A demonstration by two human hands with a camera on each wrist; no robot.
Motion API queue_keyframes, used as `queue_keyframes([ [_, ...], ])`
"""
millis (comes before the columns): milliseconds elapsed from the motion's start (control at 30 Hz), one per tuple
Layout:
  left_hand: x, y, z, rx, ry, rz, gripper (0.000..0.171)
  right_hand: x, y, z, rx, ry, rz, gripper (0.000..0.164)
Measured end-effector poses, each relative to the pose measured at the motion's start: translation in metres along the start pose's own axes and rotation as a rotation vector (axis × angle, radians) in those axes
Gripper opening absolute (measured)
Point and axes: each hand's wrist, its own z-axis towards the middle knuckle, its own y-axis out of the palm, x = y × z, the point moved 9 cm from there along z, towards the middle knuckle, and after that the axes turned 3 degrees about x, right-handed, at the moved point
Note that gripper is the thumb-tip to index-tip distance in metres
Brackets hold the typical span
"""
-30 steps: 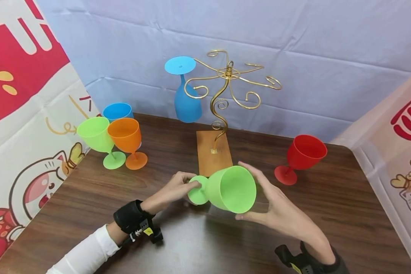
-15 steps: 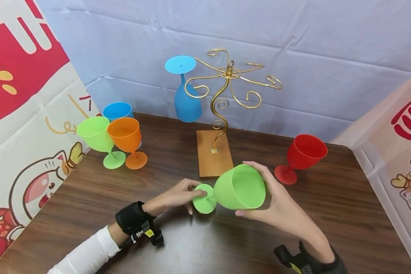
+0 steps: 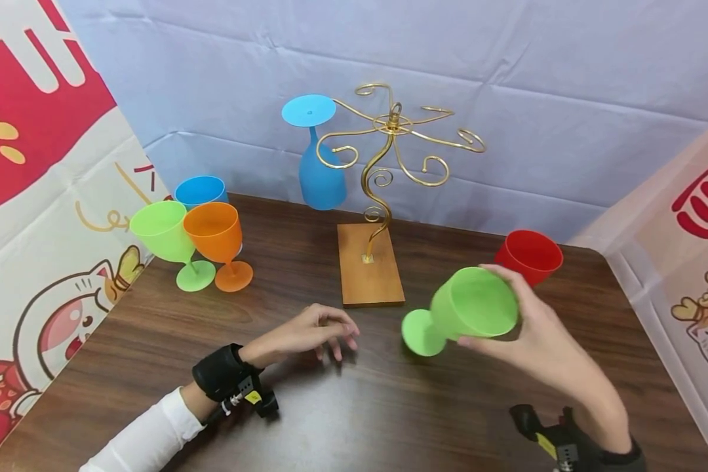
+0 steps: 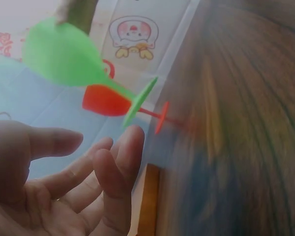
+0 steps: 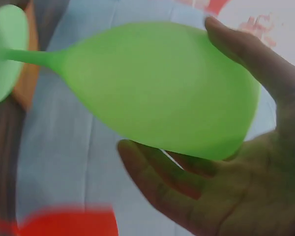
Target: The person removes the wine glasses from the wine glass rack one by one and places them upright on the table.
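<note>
My right hand (image 3: 537,328) grips a light green goblet (image 3: 474,303) round its bowl, thumb on one side and fingers on the other. The goblet leans, its mouth toward me and its round foot (image 3: 423,333) pointing left. In the right wrist view the green bowl (image 5: 162,88) lies across the palm. My left hand (image 3: 315,331) holds nothing; its fingers are loosely bent over the table, left of the goblet's foot. Behind the right hand stands a red goblet (image 3: 530,254), its stem hidden. The left wrist view shows the left fingers (image 4: 113,172) apart from the green goblet (image 4: 64,54).
A gold stand (image 3: 377,177) with curled arms rises from a wooden base (image 3: 368,275) at the back. One arm carries an upside-down blue goblet (image 3: 322,177). At the left stand a green goblet (image 3: 164,233), an orange goblet (image 3: 214,233) and a blue goblet (image 3: 200,190). Cloth walls surround the table.
My left hand has let go of the green goblet's foot. The right hand has carried the goblet rightward, toward the red goblet. The left hand has stayed nearly in place.
</note>
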Motion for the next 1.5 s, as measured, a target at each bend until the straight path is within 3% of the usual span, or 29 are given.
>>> queue_keyframes([
  [233,0.001,-0.009,-0.005,0.007,0.009,-0.002,0.032,0.056,-0.049,-0.01,0.07,0.153,-0.188,0.103],
  [400,-0.003,-0.019,-0.011,0.016,-0.01,-0.01,0.033,0.086,-0.065,-0.014,0.067,0.283,-0.247,0.107],
  [633,-0.008,-0.037,-0.023,0.06,-0.039,0.011,0.034,0.111,-0.071,-0.014,0.032,0.369,-0.28,0.109],
  [900,-0.011,-0.04,-0.028,0.038,-0.04,0.022,0.035,0.127,-0.07,-0.013,0.022,0.429,-0.271,0.11],
  [1033,-0.007,-0.047,-0.032,0.038,-0.021,0.036,0.035,0.137,-0.069,-0.013,0.034,0.444,-0.268,0.108],
  [1133,0.004,-0.059,-0.035,0.06,0.014,0.099,0.034,0.144,-0.071,-0.014,0.039,0.45,-0.262,0.107],
  [1233,0.021,-0.082,-0.038,0.134,0.031,0.206,0.032,0.149,-0.071,-0.014,0.035,0.464,-0.253,0.107],
  [1333,0.045,-0.109,-0.041,0.255,0.048,0.319,0.03,0.153,-0.069,-0.013,0.028,0.484,-0.244,0.107],
  [1433,0.084,-0.134,-0.047,0.454,0.123,0.419,0.035,0.155,-0.07,-0.014,0.033,0.503,-0.246,0.108],
  [1500,0.119,-0.15,-0.053,0.632,0.243,0.479,0.038,0.156,-0.072,-0.015,0.039,0.509,-0.257,0.107],
])
